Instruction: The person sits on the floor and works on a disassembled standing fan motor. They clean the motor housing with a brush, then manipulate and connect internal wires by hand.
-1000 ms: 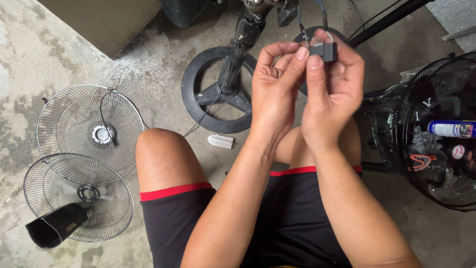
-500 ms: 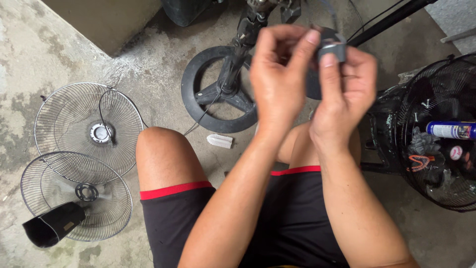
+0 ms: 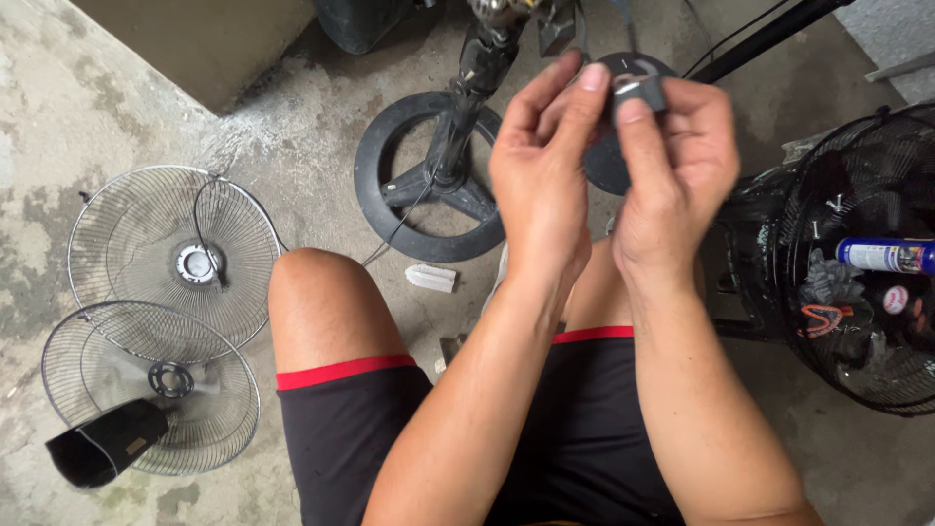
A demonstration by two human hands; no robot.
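Compared with half a second earlier, both hands stay raised in the upper middle of the frame and almost nothing has moved; the fingers have only shifted a little around the part.

The left hand [image 3: 541,185] and the right hand [image 3: 677,170] pinch together one small dark grey plastic part [image 3: 638,90], fingers narrow around it.

There are three fan grilles: one black grille [image 3: 867,263] at the right edge and two silver wire grilles [image 3: 175,258] at the left.

One round black fan base [image 3: 429,185] lies in the upper middle.

One black motor cover [image 3: 102,443] sits in the lower left.

One blue and white spray can [image 3: 891,255] lies inside the black grille.

One small white plastic piece [image 3: 430,278] lies on the concrete floor [image 3: 78,107].
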